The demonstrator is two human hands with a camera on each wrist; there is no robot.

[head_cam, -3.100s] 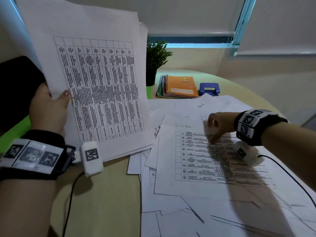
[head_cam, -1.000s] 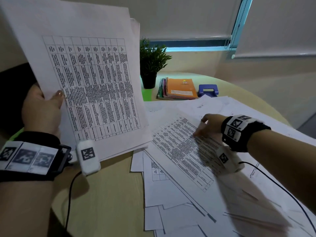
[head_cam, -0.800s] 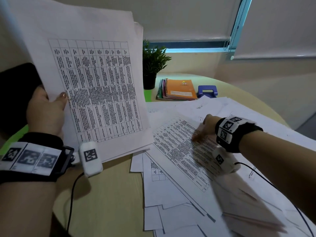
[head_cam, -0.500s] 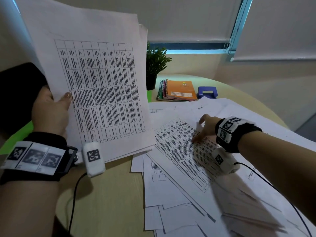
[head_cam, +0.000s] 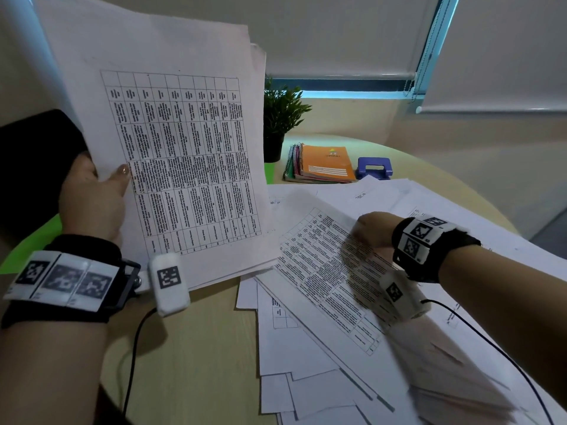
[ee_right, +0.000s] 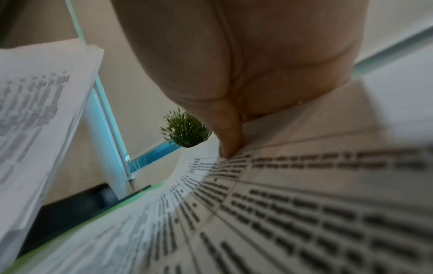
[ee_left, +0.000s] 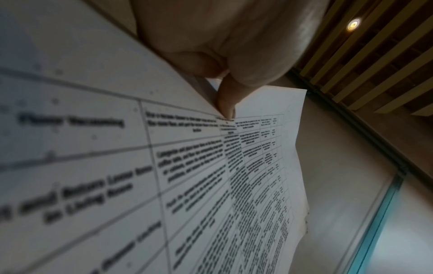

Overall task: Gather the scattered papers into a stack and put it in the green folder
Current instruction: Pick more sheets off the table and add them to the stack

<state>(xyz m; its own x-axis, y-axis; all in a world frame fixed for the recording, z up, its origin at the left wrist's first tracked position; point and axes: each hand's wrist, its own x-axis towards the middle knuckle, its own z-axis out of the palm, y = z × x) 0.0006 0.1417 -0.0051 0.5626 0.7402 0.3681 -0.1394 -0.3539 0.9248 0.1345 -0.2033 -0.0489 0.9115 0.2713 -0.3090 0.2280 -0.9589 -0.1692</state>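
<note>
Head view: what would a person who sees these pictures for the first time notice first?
First, the stack of papers held upright at the left by the left hand, its printed table facing the camera. Next, the loose sheets spread over the round table, with the right hand pressing on the top one. Behind them, by the window, stand a small plant, an orange notebook and a blue hole punch.

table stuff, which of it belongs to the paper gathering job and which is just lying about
Part of the job:
- held stack of white printed sheets, gripped by left hand
- scattered white printed papers, right hand on the top one
- flat green folder

Just lying about:
- small green potted plant
- orange spiral notebook
- blue hole punch
</note>
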